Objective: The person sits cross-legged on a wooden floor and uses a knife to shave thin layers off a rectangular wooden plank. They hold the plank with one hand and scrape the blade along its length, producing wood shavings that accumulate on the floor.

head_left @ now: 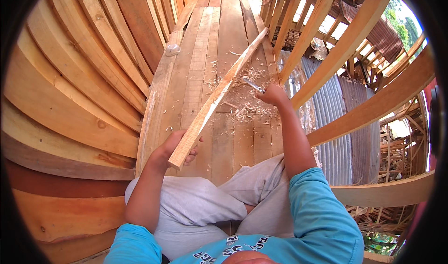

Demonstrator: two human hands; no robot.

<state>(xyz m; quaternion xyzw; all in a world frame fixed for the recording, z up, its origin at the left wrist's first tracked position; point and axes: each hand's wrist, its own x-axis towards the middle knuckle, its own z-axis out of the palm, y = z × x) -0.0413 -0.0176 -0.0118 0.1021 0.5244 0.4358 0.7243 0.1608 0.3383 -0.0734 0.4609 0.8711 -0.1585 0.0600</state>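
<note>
A long, squared strip of wood (216, 97) slants across the middle, its cut end close to me and its narrower end far off to the right. My left hand (173, 146) is closed around its near end from below, with fingertips showing on the right side. My right hand (274, 95) grips a knife by its handle, which the fist mostly hides. The pale blade (252, 84) points up and left toward the strip, with a small gap between them. Curled wood shavings (255, 110) lie scattered on the boards beneath the knife and strip.
I sit cross-legged on a plank floor (196, 72). Upright planks (88, 100) wall the left side. A small clear container (172, 49) stands by that wall. Wooden slats (322, 72) form an open railing at right, with corrugated metal sheets (338, 119) beyond and below.
</note>
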